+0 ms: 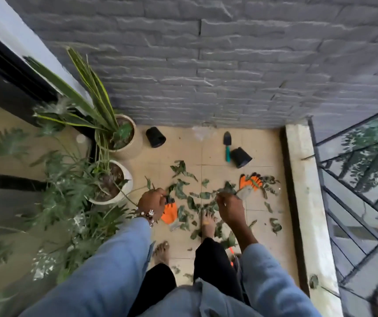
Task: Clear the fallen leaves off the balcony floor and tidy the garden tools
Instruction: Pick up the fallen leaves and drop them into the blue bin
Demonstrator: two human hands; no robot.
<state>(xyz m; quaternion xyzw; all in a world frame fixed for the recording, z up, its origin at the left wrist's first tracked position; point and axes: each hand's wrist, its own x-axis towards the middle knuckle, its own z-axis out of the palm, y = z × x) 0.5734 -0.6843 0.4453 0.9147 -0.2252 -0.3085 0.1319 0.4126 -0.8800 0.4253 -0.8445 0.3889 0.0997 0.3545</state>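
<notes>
Both hands are reached down toward the balcony floor (220, 154), which makes sense since the mess is all down there. The left hand (152, 201) has its fingers (160, 195) curled around something dark, and an orange glove (169, 212) hangs or lies right under them (whether the glove itself is being gripped can't be told, it's blurry). The right hand (228, 205) has its fingers (220, 197) pinched on a leafy stem (228, 188), so it looks like leaves are being gathered by hand, not swept.

The fallen leaves (190, 197) are mostly scattered between the two sets of fingers and just beyond them, with a few strays off to the right-hand side near the ledge (309, 202). A second orange glove (249, 183) lies just past the right fingers, half buried in leaves.

Well beyond the fingers, near the grey wall (229, 65), a green-handled trowel (227, 145) lies beside a tipped black pot (240, 157), and another black pot (155, 137) is on its side near the planters (126, 147) (probably just dropped there, none of it tidied yet). Judging by that, the tools are being left for after the leaves.
</notes>
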